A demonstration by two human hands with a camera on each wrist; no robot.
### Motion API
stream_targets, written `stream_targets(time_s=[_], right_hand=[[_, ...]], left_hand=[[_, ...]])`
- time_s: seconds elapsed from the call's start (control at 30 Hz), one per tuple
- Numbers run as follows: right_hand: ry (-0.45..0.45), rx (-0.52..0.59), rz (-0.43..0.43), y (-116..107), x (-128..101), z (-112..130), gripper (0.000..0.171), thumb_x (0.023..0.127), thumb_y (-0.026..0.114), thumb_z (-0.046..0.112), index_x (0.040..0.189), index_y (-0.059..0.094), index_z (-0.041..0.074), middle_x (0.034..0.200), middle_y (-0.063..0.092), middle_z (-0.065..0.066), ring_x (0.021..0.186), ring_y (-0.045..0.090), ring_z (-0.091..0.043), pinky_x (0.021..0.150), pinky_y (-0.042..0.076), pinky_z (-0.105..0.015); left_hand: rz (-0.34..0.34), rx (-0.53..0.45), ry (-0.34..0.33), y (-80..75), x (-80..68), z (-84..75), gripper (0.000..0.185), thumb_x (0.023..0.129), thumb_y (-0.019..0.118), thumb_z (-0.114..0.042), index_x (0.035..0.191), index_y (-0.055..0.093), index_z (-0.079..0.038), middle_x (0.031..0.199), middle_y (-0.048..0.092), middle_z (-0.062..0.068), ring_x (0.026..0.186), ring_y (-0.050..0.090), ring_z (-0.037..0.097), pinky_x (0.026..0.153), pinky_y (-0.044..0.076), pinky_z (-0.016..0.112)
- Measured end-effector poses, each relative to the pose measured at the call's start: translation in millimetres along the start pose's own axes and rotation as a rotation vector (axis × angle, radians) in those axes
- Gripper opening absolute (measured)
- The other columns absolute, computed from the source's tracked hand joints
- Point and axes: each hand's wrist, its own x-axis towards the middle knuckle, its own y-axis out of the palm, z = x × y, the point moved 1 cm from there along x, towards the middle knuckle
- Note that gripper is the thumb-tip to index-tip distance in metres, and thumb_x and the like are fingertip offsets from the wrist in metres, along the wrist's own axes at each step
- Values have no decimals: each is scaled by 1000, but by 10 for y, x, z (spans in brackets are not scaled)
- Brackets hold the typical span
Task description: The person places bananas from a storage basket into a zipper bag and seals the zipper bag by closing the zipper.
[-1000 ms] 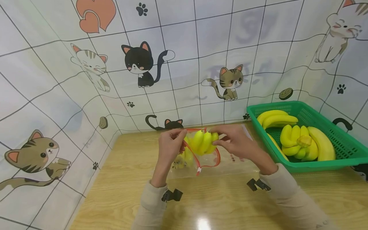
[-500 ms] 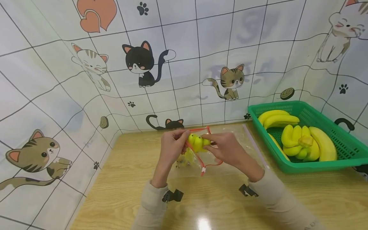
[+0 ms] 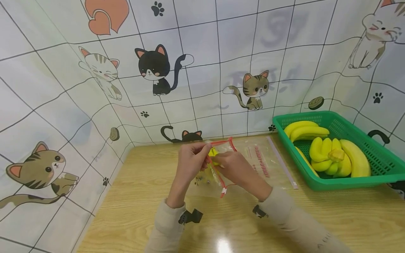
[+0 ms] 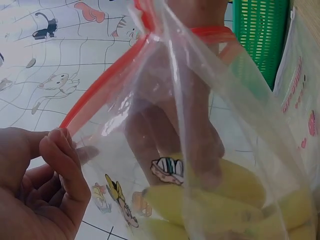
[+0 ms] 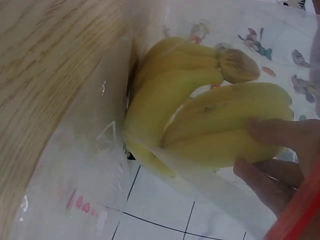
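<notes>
Table [image 3: 126, 225]: green basket [image 3: 357, 182], flat bag [image 3: 265, 161]; left fingers [image 4: 70, 165] pinch red-rimmed bag [image 4: 178, 100], right fingers [image 5: 275, 132] bananas [image 5: 220, 120].

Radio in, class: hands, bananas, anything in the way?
Left hand pinching red-rimmed zip bag. Right hand inside, gripping banana bunch. Second bunch alongside, possibly crowding it.

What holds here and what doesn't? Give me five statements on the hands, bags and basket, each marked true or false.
1. The left hand pinches the red-edged zip bag. True.
2. The right hand has its fingers on bananas inside that bag. True.
3. Only one bag is in view. False: a lilac-edged zip bag lies on the wood-grain table.
4. Every banana is in a bag. False: several lie in the green plastic basket.
5. In the head view, the basket stands right of both bags. True.
</notes>
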Motion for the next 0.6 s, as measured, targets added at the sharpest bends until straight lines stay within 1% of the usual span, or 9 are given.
stream_targets(time_s=[0.13, 0.2, 0.23, 0.3, 0.37, 0.43, 0.47, 0.57, 0.6], right_hand=[[6, 3, 22, 96, 2, 3, 13, 82, 85, 4, 91, 79, 10, 80, 76, 2, 65, 66, -9, 63, 57, -21], [9, 14, 38, 131, 15, -2, 11, 84, 82, 1, 86, 75, 9, 76, 73, 2, 62, 59, -8, 60, 52, -21], [14, 20, 50, 147, 25, -7, 11, 85, 81, 0, 86, 75, 9, 76, 72, 2, 63, 58, -8, 61, 52, -21], [25, 41, 80, 163, 46, -13, 10, 88, 78, -1, 89, 75, 8, 81, 73, 1, 69, 63, -11, 65, 55, -24], [51, 78, 123, 166, 64, -17, 10, 90, 75, -1, 96, 77, 6, 90, 75, -2, 79, 71, -15, 73, 60, -28], [79, 122, 168, 162, 72, -22, 15, 93, 73, -1, 106, 77, 4, 102, 77, -6, 93, 75, -20, 81, 62, -33], [92, 145, 190, 157, 74, -24, 17, 94, 71, 0, 109, 76, 3, 105, 77, -8, 96, 75, -22, 83, 62, -35], [118, 220, 247, 146, 89, -39, 21, 96, 66, -2, 117, 69, 2, 107, 75, -9, 95, 73, -21, 82, 62, -34], [123, 247, 265, 148, 94, -48, 22, 97, 64, -2, 119, 66, 3, 108, 75, -10, 91, 72, -20, 80, 61, -33]], left_hand=[[-18, -8, -1, 8, 7, 10, 21, 99, 69, -18, 96, 79, 0, 57, 63, 5, 43, 54, 12, 42, 47, 23], [-34, -14, 1, 6, 10, 17, 21, 100, 69, -18, 97, 79, 0, 58, 64, 6, 43, 55, 13, 42, 49, 24], [-43, -19, -2, 2, 10, 19, 21, 100, 69, -18, 98, 80, 0, 59, 64, 7, 43, 56, 13, 42, 50, 24], [-62, -26, -8, -6, 10, 25, 21, 100, 69, -18, 100, 80, 0, 60, 65, 8, 43, 58, 13, 43, 52, 25], [-80, -35, -16, -15, 11, 28, 20, 100, 69, -17, 100, 80, -1, 61, 66, 9, 43, 59, 13, 43, 53, 25], [-89, -42, -20, -20, 12, 30, 19, 99, 69, -16, 99, 80, -1, 60, 66, 9, 43, 59, 13, 44, 53, 25], [-93, -48, -19, -20, 15, 31, 19, 99, 69, -16, 98, 80, -1, 60, 67, 8, 43, 60, 13, 44, 54, 25], [-106, -62, -7, -17, 26, 37, 19, 99, 68, -16, 97, 79, 0, 59, 66, 7, 43, 60, 13, 44, 54, 26], [-114, -65, -1, -17, 27, 39, 19, 99, 68, -16, 96, 79, 0, 59, 66, 7, 43, 61, 13, 44, 54, 26]])
